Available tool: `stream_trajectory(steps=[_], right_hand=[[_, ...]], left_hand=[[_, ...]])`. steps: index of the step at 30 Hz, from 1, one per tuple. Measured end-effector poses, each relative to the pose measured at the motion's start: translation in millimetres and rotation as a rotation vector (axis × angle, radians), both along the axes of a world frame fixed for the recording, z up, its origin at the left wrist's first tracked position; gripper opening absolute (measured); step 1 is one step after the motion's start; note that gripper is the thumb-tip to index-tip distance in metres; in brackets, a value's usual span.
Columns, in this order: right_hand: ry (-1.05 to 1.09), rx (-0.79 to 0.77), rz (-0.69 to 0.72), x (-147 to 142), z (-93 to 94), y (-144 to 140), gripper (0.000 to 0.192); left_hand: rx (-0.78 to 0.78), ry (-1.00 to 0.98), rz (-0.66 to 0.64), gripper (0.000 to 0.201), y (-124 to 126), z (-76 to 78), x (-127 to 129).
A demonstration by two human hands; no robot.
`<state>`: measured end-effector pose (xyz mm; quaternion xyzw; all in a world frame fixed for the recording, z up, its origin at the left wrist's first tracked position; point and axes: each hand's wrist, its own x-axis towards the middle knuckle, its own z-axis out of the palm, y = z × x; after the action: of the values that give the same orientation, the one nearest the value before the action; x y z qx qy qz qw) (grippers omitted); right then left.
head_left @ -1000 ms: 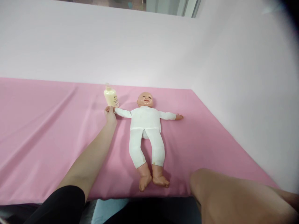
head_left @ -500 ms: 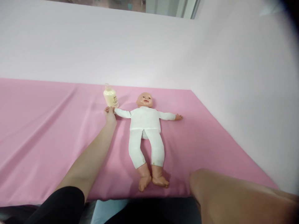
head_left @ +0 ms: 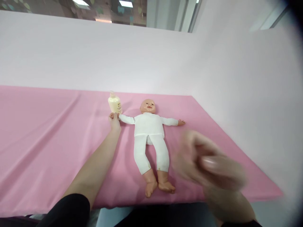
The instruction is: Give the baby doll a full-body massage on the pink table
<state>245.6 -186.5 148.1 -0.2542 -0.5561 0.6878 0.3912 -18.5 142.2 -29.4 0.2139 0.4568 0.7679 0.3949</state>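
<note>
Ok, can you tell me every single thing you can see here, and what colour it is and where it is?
Baby doll: one, white suit, lying face up on the sheet, arms spread.
Bottle: one, pale yellow, upright beside the doll's outstretched hand.
Sheet: one, pink, spread over the surface.
Wall: pale, behind and to the right of the sheet.
Ceiling lights: two, white, beyond the wall's top edge.
Left hand: one, at the doll's hand, just below the bottle; black sleeve at the shoulder.
Right hand: one, blurred, raised near the camera, holding nothing that shows.
</note>
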Motion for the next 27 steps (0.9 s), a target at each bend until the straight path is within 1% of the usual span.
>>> stream_trajectory(steps=[1,2,3,5,6,7,8,10,13,14,16,18,20,22,23,24,25,27], right_hand=[[-0.07,0.088,-0.132,-9.2,-1.8,19.0,0.026],[-0.218,0.129,-0.224,-16.1,-8.2,34.3,0.03],[-0.405,0.129,-0.315,-20.4,-18.9,44.8,0.036],[-0.714,0.091,-0.444,-21.5,-49.1,50.8,0.058],[-0.803,0.075,-0.477,-19.5,-65.6,47.8,0.069],[-0.847,0.052,-0.488,-16.8,-81.1,42.3,0.076],[-0.848,0.015,-0.477,-14.2,-94.5,35.5,0.08],[-0.807,-0.04,-0.517,-11.5,-114.0,21.2,0.088],[-0.832,-0.05,-0.523,-16.1,-129.4,3.8,0.101],[-0.835,-0.053,-0.536,-19.1,-133.1,-0.3,0.103],[-0.798,-0.026,-0.562,-24.8,-140.5,-5.6,0.101],[-0.726,-0.029,-0.633,-27.9,-146.7,-7.3,0.099],[-0.618,-0.101,-0.682,-27.3,-149.2,-6.3,0.101],[-0.467,-0.219,-0.66,-23.9,-146.4,-4.5,0.106],[-0.383,-0.279,-0.627,-21.8,-143.4,-3.8,0.106],[-0.303,-0.334,-0.584,-19.8,-139.7,-3.5,0.102],[-0.235,-0.382,-0.537,-18.3,-135.9,-3.5,0.093],[-0.129,-0.445,-0.414,-17.3,-130.2,-4.0,0.063]], left_hand=[[-0.007,0.017,-0.001,0.018,-0.4,0.3,0.1],[-0.006,0.035,-0.004,0.018,-0.7,0.3,0.2],[0.002,0.051,-0.01,0.019,-0.9,0.2,0.5],[0.028,0.07,-0.03,0.022,-1.1,-0.4,1.4],[0.037,0.074,-0.042,0.023,-1.2,-0.6,2.0],[0.041,0.081,-0.054,0.025,-1.3,-0.8,2.7],[0.046,0.09,-0.064,0.026,-1.4,-0.9,3.4],[0.072,0.111,-0.083,0.029,-2.0,-0.8,4.9],[0.116,0.13,-0.11,0.036,-3.6,0.2,7.0],[0.122,0.135,-0.116,0.038,-4.4,0.7,7.5],[0.124,0.147,-0.124,0.041,-6.2,2.0,8.5],[0.119,0.154,-0.129,0.041,-8.5,3.6,9.0],[0.115,0.154,-0.14,0.04,-11.1,5.7,9.3],[0.117,0.155,-0.152,0.039,-14.1,8.3,9.5],[0.118,0.156,-0.157,0.037,-15.5,9.7,9.6],[0.115,0.156,-0.161,0.036,-16.8,11.0,9.7],[0.107,0.155,-0.162,0.035,-17.8,12.1,9.7],[0.088,0.157,-0.169,0.033,-18.7,13.0,9.6]])
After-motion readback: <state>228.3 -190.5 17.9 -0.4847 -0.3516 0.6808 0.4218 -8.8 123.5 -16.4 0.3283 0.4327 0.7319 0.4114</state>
